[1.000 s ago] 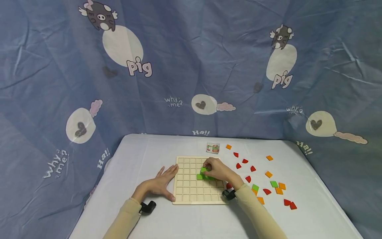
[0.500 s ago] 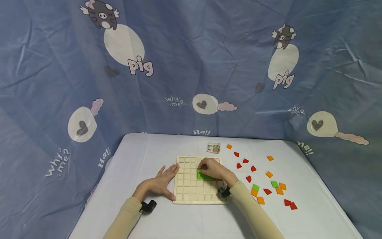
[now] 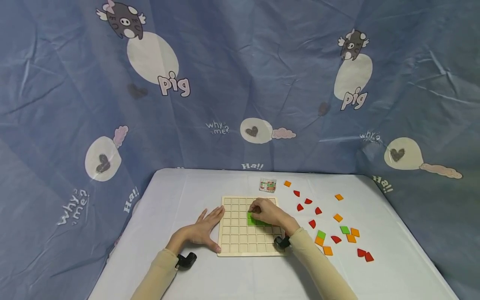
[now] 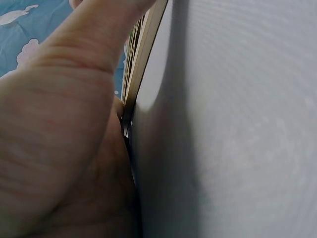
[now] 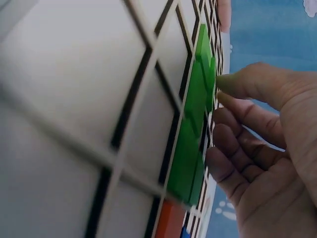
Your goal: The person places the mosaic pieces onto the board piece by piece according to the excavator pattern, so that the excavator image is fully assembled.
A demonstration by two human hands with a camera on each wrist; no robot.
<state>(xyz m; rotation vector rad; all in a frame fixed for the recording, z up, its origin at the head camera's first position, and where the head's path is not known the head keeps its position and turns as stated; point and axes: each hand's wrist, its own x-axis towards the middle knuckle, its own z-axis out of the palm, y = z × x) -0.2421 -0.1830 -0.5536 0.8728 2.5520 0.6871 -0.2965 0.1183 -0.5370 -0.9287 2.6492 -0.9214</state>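
Note:
A pale wooden grid board lies on the white table. My left hand rests spread at its left side, thumb and fingertips against the edge; the left wrist view shows the thumb close beside the board's rim. Over the board's middle right, my right hand has thumb and index tips pinched at a green tile, the other fingers curled behind. More green tiles fill neighbouring cells in a block, partly hidden under the hand in the head view. A red piece shows beyond the block's near end.
Several red wedge pieces, orange squares and a few green squares are scattered right of the board. A small printed picture card lies behind it. A blue patterned cloth hangs behind the table.
My right hand has shifted slightly left and lowered the green tile from above the board onto the cells by the other green tiles. The left hand has stayed in place.

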